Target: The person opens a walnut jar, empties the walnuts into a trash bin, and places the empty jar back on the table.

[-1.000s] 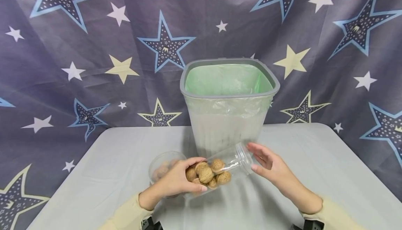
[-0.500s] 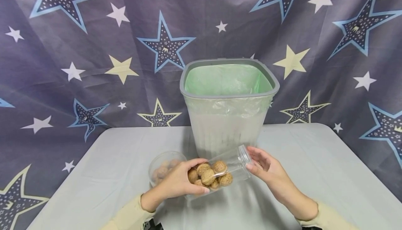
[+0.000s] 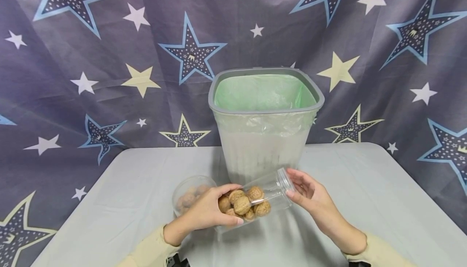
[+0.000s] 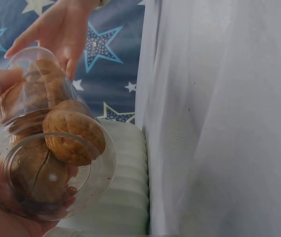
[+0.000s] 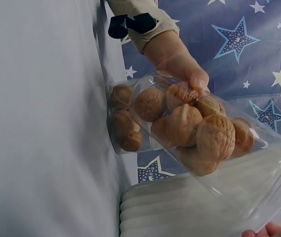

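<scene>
My left hand [image 3: 206, 208] grips the lower part of a clear plastic jar [image 3: 271, 188], tilted with its ribbed end up to the right. Several walnuts [image 3: 242, 205] lie together in its lower half. My right hand [image 3: 315, 198] holds that ribbed end between thumb and fingers. Behind my left hand stands a second clear jar [image 3: 178, 186], partly hidden and holding several walnuts; in the right wrist view these walnuts [image 5: 123, 123] show at its base. The left wrist view looks onto the tilted jar's round base [image 4: 98, 182].
A bin [image 3: 262, 149] with a grey rim and a pale green liner stands just behind the jars. Everything rests on a table with a light grey cover [image 3: 138, 194]. A dark curtain with stars [image 3: 248, 7] hangs at the back.
My right hand has come in from the right and closed onto the jar's ribbed end. The jar has shifted slightly, its ribbed end a little lower. The last half second shows hardly any motion.
</scene>
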A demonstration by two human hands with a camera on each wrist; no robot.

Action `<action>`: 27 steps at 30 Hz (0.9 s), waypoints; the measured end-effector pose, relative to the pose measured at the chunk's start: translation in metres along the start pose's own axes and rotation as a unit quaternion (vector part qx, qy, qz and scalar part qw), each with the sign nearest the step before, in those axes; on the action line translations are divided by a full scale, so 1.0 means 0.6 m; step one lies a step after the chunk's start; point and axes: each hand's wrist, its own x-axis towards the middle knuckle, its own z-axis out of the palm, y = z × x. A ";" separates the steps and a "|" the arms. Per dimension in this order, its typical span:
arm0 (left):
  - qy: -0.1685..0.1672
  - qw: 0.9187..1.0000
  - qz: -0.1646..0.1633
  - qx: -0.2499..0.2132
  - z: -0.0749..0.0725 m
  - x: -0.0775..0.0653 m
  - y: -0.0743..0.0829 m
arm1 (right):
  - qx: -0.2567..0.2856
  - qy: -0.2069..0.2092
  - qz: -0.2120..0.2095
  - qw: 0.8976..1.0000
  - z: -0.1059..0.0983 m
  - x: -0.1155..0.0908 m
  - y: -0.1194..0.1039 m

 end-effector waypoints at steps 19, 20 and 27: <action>-0.014 0.999 0.009 -0.028 -0.005 -0.004 0.000 | 0.083 -0.106 -0.163 0.977 -0.022 0.020 0.026; -0.016 0.999 0.009 -0.031 -0.006 -0.004 0.000 | 0.094 -0.115 -0.169 0.974 -0.023 0.022 0.028; -0.022 0.999 0.015 -0.032 -0.008 -0.005 -0.001 | 0.127 -0.159 -0.210 0.956 -0.029 0.028 0.034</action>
